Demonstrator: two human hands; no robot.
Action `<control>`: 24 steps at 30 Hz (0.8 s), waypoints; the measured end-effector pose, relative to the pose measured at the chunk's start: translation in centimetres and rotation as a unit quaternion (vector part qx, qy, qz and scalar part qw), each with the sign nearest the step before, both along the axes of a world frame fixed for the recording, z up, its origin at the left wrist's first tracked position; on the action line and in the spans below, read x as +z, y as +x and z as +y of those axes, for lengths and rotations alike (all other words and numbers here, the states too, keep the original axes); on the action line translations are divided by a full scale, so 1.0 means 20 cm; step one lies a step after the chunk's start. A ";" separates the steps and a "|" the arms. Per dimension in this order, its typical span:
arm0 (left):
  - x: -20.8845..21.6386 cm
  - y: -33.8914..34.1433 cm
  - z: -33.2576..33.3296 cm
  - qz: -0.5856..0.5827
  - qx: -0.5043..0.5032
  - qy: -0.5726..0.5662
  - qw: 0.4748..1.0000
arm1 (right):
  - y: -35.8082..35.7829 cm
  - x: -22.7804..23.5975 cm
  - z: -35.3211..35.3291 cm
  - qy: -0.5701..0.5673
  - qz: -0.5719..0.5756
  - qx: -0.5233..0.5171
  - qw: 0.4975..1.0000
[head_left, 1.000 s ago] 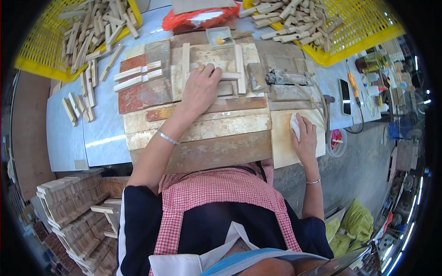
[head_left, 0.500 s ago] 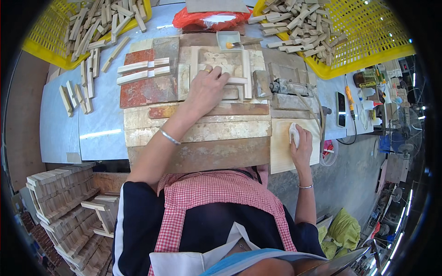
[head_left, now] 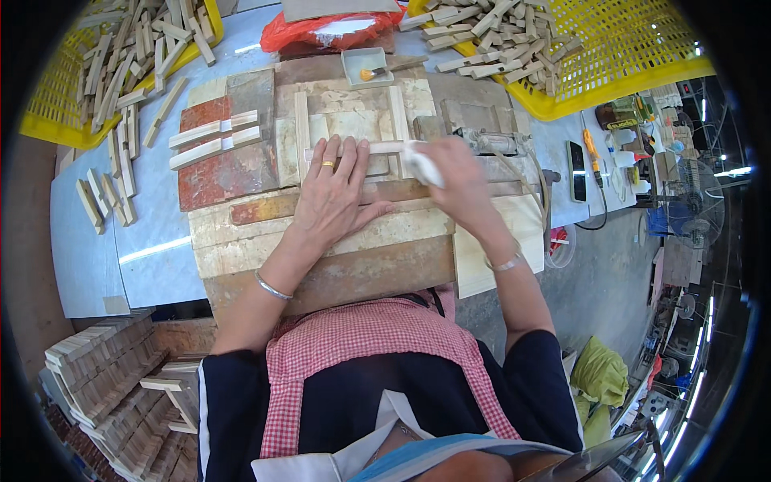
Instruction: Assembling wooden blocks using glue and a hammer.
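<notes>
A pale H-shaped wooden frame [head_left: 398, 116] lies in the jig on the worktable: two upright slats joined by a crosspiece. My left hand [head_left: 333, 189] rests palm down with fingers stretched over the crosspiece, thumb out to the right. At the joint of crosspiece and right slat is a white cloth [head_left: 423, 167], which my right hand [head_left: 459, 178], smeared by motion, grips. Left of the frame, two notched wooden strips [head_left: 210, 145] lie side by side on a red-stained board [head_left: 209, 182]. Below my right wrist sits a thin pale plywood sheet [head_left: 482, 261].
Yellow baskets [head_left: 614, 84] of wooden sticks stand at both far corners. A clear dish [head_left: 365, 60] with a brush sits behind the frame. At right are a metal clamp cylinder [head_left: 486, 141], a phone [head_left: 576, 171] and an orange-handled tool [head_left: 592, 149]. Stacked frames [head_left: 104, 361] stand lower left.
My right hand has brought the cloth from the plywood sheet up to the frame's right joint. My left hand's bent fingers have straightened over the crosspiece. The whole view has shifted somewhat.
</notes>
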State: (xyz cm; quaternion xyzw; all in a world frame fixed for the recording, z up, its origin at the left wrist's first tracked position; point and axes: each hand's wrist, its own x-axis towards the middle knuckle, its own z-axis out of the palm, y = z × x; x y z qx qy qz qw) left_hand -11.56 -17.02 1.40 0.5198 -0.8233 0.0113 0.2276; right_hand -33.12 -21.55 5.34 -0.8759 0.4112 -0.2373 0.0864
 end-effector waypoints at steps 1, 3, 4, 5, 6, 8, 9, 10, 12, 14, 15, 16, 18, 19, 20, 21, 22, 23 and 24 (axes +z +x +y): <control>0.00 0.00 0.00 0.004 0.000 -0.003 1.000 | 0.04 -0.03 -0.05 0.000 0.003 -0.001 1.000; -0.01 0.00 0.00 0.010 0.004 -0.004 1.000 | 0.09 -0.09 -0.13 -0.015 0.065 -0.016 0.998; -0.01 0.01 0.00 0.015 0.006 -0.006 1.000 | 0.10 -0.09 -0.17 -0.013 0.066 -0.011 0.998; -0.01 0.01 0.01 0.021 0.008 -0.007 1.000 | 0.12 -0.08 -0.20 -0.017 0.085 -0.022 0.996; -0.02 0.00 0.01 0.021 0.014 -0.006 1.000 | 0.14 -0.06 -0.23 -0.022 0.102 -0.032 0.994; -0.04 -0.02 0.01 0.040 -0.008 -0.008 0.999 | 0.19 -0.03 -0.25 -0.006 0.053 0.004 0.999; -0.07 -0.05 0.02 0.050 -0.011 -0.023 0.998 | 0.22 0.00 -0.25 0.010 0.005 0.035 0.999; -0.10 -0.05 0.04 0.050 -0.003 -0.018 0.999 | 0.29 0.03 -0.23 0.015 0.006 0.043 0.999; -0.13 -0.05 0.09 0.050 -0.003 0.108 0.993 | 0.50 0.05 -0.16 0.040 -0.039 0.200 0.978; -0.20 -0.07 0.09 0.076 0.000 0.061 0.995 | 0.63 -0.01 -0.15 0.025 0.023 0.203 0.979; -0.20 -0.07 0.09 0.073 0.006 0.013 0.997 | 0.66 -0.04 -0.15 0.008 0.083 0.199 0.976; -0.20 -0.08 0.10 0.069 0.012 -0.036 0.997 | 0.67 -0.05 -0.16 0.007 0.083 0.201 0.976; -0.17 -0.07 0.07 0.066 0.012 -0.056 0.996 | 0.67 -0.06 -0.17 -0.019 0.091 0.167 0.982; -0.16 -0.07 0.07 0.064 0.010 -0.076 0.995 | 0.66 -0.07 -0.18 -0.022 0.090 0.165 0.982; -0.15 -0.07 0.08 0.063 0.007 -0.079 0.995 | 0.65 -0.07 -0.19 -0.029 0.085 0.140 0.986; -0.16 -0.07 0.07 0.049 0.002 -0.031 0.998 | 0.65 -0.07 -0.19 -0.038 0.077 0.115 0.990; -0.15 -0.06 0.08 0.036 -0.004 0.016 0.999 | 0.59 -0.06 -0.19 -0.038 0.031 0.097 0.994; -0.14 -0.06 0.07 0.035 -0.007 0.012 0.999 | 0.49 -0.03 -0.17 -0.039 -0.015 0.077 0.996; -0.13 -0.05 0.07 0.044 -0.001 -0.013 0.999 | 0.37 -0.01 -0.14 -0.045 -0.010 0.039 0.998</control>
